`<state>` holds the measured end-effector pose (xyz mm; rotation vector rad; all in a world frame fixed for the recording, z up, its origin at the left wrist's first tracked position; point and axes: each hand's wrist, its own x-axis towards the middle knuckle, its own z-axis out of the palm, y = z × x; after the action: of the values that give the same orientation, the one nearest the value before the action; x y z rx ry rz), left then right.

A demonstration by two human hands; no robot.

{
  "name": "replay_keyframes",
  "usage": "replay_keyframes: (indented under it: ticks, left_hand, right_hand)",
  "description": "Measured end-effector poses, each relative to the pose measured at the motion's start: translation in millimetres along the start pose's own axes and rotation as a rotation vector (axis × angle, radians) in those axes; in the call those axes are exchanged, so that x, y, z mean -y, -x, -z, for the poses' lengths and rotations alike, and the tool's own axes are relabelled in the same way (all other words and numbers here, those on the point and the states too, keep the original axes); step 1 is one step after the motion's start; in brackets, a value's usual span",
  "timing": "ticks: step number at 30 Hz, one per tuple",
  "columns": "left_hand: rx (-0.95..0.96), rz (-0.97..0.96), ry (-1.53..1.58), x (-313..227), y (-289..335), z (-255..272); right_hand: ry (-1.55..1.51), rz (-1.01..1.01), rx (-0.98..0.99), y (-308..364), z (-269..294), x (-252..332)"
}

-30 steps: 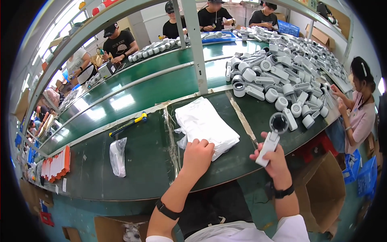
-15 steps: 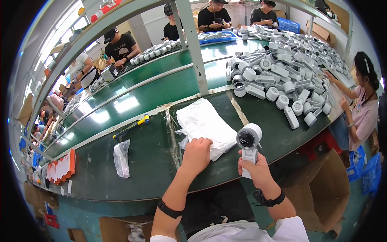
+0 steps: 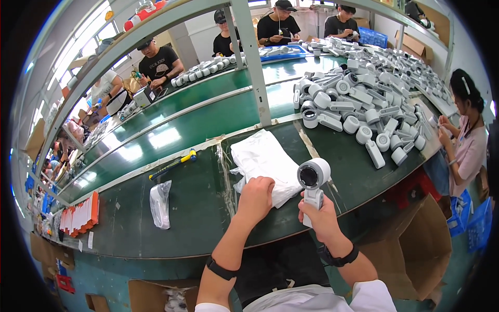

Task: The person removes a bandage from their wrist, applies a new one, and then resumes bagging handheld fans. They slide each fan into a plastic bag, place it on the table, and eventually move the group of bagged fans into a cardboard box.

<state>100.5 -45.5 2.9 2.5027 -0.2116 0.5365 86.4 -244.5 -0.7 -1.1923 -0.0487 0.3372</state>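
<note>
My right hand (image 3: 323,221) is wrapped round the handle of a light grey handheld fan (image 3: 323,169). Its round head points up, with the dark ring-shaped opening turned toward me. My left hand (image 3: 255,199) rests at the near left edge of a stack of thin white plastic bags (image 3: 269,162). Its fingers are curled down and closed on the bag edge, with the fingertips partly hidden. The fan's head is just right of the stack, above the dark green table (image 3: 208,195).
Many grey fans lie in a large pile (image 3: 358,109) at the far right. To my left are a bagged fan (image 3: 160,205), a yellow and blue tool (image 3: 174,165) and orange-white boxes (image 3: 80,214). A metal post (image 3: 256,73) rises behind the bags. A cardboard box (image 3: 423,239) stands low right; co-workers sit around.
The fan in my right hand has moved a little left and tilted slightly, closer to the bag stack. My left hand stays at the bags. The co-worker at right has drawn a hand back from the pile.
</note>
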Motion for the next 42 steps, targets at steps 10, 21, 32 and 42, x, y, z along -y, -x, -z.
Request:
replay_keyframes:
  ticks: [10, 21, 32, 42]
  left_hand:
    - [-0.087, 0.075, 0.187, -7, 2, -4]
    - [-0.104, 0.185, 0.327, -12, 2, -7]
    - [-0.012, 0.313, 0.577, -26, 11, -1]
    - [-0.074, 0.067, 0.237, -34, 19, -1]
  right_hand:
    - [0.004, 0.042, -0.113, -11, -17, -11]
    - [-0.012, 0.035, -0.136, 5, -15, -10]
    - [-0.13, -0.127, 0.145, 30, 13, 19]
    - [0.155, 0.232, -0.184, -21, -10, -12]
